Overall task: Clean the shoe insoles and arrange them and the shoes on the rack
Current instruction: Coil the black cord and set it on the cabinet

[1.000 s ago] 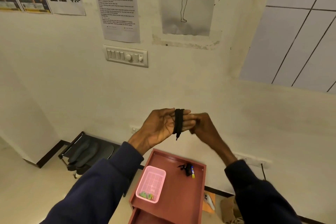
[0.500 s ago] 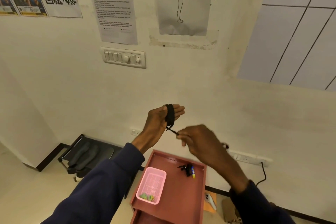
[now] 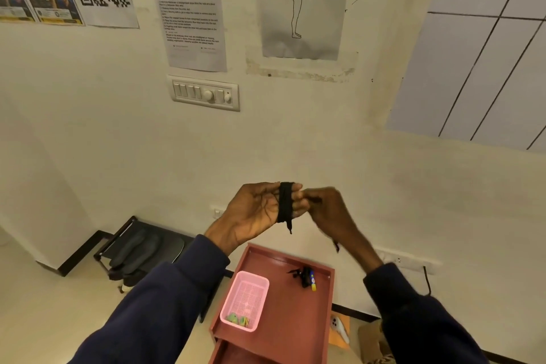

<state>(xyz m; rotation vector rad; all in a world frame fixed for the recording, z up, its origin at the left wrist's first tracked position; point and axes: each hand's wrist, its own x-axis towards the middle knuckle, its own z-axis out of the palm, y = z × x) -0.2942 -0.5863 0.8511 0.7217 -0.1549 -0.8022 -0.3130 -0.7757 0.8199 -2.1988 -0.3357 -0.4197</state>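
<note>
The right hand (image 3: 332, 211) closes its grip on a stretch of the black shoelace (image 3: 285, 201), pinching it between thumb and fingertips just at 3 o'clock of the left fingertips. The hand is blurred, so the finer lie of its fingers cannot be told. The left hand (image 3: 257, 211) faces palm toward the camera with its grip spread. Its fingers are nearly straight and held together, and the shoelace is wound round them in several turns. One short end of the lace hangs free from the coil toward 6 o'clock. Both arms wear dark blue sleeves (image 3: 165, 301) and meet in front of the wall, above the furniture.

Below the hands, at 6 o'clock, stands a red table (image 3: 291, 325) with a raised rim. On it a pink basket (image 3: 246, 298) sits at the 9 o'clock side, with small green pieces in its near corner. A blue and yellow marker (image 3: 311, 281) lies beside a small black tangle toward 1 o'clock.

The dark insoles (image 3: 139, 248) lie side by side on top of the black shoe rack (image 3: 102, 254), against the wall at 8 o'clock of the hands and well apart from them. On the wall at 11 o'clock are a switch panel (image 3: 205, 94) and, above it, a sheet headed "Shoe Rack Organization and Insole Cleaning" (image 3: 192, 8).
</note>
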